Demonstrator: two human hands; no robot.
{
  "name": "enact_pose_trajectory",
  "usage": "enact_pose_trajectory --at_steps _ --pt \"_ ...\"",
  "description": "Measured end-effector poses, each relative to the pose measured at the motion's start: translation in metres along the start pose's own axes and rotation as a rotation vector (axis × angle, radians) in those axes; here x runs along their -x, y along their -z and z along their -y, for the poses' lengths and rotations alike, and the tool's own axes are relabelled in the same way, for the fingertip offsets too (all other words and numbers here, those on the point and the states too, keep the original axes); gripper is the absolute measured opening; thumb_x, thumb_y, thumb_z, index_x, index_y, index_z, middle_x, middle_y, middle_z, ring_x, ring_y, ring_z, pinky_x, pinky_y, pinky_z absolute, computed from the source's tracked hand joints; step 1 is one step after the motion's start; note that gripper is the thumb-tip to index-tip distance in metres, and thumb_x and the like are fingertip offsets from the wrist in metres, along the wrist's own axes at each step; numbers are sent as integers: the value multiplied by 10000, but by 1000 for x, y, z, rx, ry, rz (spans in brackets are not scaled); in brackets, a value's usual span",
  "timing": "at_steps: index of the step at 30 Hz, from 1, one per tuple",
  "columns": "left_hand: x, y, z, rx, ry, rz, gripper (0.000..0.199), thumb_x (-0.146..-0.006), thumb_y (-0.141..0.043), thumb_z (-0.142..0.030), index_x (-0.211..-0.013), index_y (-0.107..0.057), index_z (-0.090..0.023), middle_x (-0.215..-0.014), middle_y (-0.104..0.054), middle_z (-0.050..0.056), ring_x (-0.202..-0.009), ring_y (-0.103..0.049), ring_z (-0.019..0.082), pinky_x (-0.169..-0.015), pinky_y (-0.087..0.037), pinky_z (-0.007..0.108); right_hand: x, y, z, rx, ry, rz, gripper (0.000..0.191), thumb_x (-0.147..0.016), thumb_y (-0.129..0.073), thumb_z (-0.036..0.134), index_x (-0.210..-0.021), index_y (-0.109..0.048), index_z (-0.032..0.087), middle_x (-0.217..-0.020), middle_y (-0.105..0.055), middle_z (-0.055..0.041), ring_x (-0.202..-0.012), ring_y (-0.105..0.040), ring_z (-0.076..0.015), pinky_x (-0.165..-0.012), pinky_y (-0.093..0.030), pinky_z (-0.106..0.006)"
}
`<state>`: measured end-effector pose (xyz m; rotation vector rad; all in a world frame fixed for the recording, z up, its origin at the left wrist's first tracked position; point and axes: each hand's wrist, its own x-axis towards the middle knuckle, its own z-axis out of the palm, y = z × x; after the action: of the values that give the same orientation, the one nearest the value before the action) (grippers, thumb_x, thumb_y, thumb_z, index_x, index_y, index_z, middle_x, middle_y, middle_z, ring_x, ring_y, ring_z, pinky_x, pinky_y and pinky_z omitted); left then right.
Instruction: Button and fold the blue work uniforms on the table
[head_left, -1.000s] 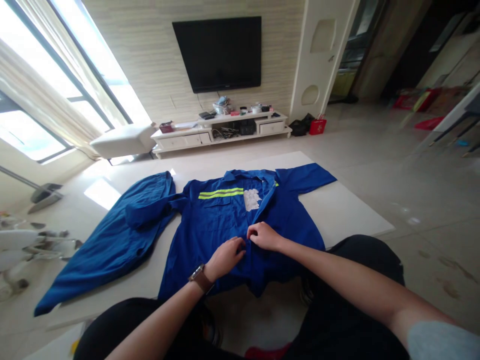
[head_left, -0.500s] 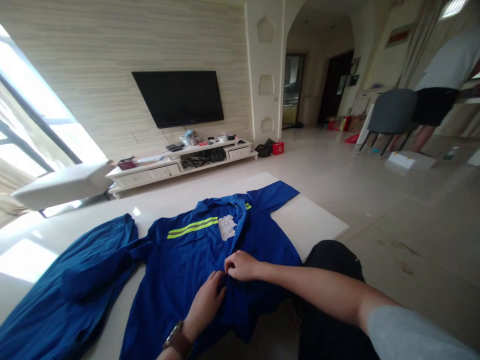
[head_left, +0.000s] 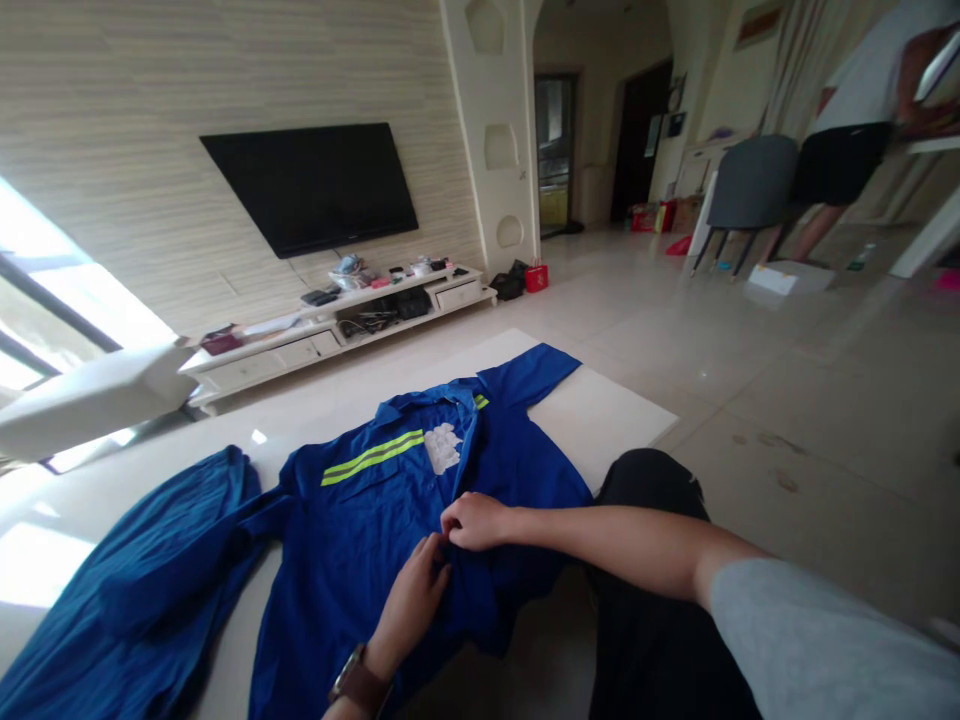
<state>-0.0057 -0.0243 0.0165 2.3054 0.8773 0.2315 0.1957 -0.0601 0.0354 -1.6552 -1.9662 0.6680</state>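
Note:
A blue work jacket point(head_left: 360, 540) with yellow-green and grey reflective strips lies spread on a white table point(head_left: 630, 405). Its collar points away from me, and a whitish patch shows inside the neck. Both hands meet at its front opening. My left hand point(head_left: 416, 590), with a watch on the wrist, has its fingers closed on the front edge. Right beside it my right hand point(head_left: 478, 522) pinches the same edge, fingertips bent down. Whatever small part lies between the fingertips is hidden. Left of the jacket lie folded blue trousers point(head_left: 150, 580), partly under its sleeve.
A low white TV cabinet point(head_left: 300, 350) holding clutter stands beyond the table, under a wall-mounted television point(head_left: 315, 190). At the left is a pale bench point(head_left: 90, 395). Another person point(head_left: 847, 150) leans over a desk at the far right, near a grey chair point(head_left: 754, 180).
The view has turned slightly to the right, so the room has shifted left. Both hands stay at the same place on the jacket front. The person at the back has an arm over the desk.

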Motion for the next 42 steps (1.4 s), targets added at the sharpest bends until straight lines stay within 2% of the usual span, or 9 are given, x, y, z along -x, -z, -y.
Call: enact_pose_trajectory --at_steps 8,15,22,28,35,42 --pt "-7 -3 5 18 -15 -3 364 -854 -541 -430 -1127 -592 -195 -942 -663 55 -689 -618 199 -661 -520 336 -1 5 -1 30 7 68 182 -803 -610 227 -903 -760 257 -910 -754 19 -825 -663 -168 -591 -344 -224" --pt "-12 -2 8 19 -20 2 355 -828 -555 -492 -1024 -606 -200 -865 -673 50 -696 -641 220 -650 -528 343 -2 9 -1 36 21 127 190 -821 -554 219 -904 -723 241 -904 -724 14 -839 -654 -181 -568 -335 -237" --pt "-14 -3 15 20 9 4 392 -811 -574 -517 -1040 -604 -201 -874 -699 64 -728 -664 248 -627 -530 345 -2 7 -4 28 75 162 142 -817 -557 206 -908 -663 231 -914 -704 10 -834 -653 -189 -565 -368 -239" --pt "-14 -3 18 18 -7 2 414 -812 -569 -549 -1030 -625 -202 -893 -704 71 -760 -666 253 -669 -548 364 1 4 -3 51 64 113 207 -842 -573 246 -1049 -570 236 -929 -699 -6 -790 -669 -198 -526 -351 -232" --pt "-17 -3 21 -12 -54 -35 385 -823 -559 -517 -1025 -648 -201 -933 -678 84 -759 -650 254 -675 -550 385 2 7 -4 83 23 105 91 -823 -564 277 -896 -529 235 -881 -688 -4 -778 -660 -202 -527 -330 -252" --pt "-9 -5 5 3 -44 -95 183 -877 -503 -330 -957 -608 -203 -910 -645 55 -738 -609 205 -712 -513 348 3 6 0 129 17 101 145 -815 -624 243 -936 -695 203 -998 -742 -33 -926 -683 -204 -644 -393 -250"
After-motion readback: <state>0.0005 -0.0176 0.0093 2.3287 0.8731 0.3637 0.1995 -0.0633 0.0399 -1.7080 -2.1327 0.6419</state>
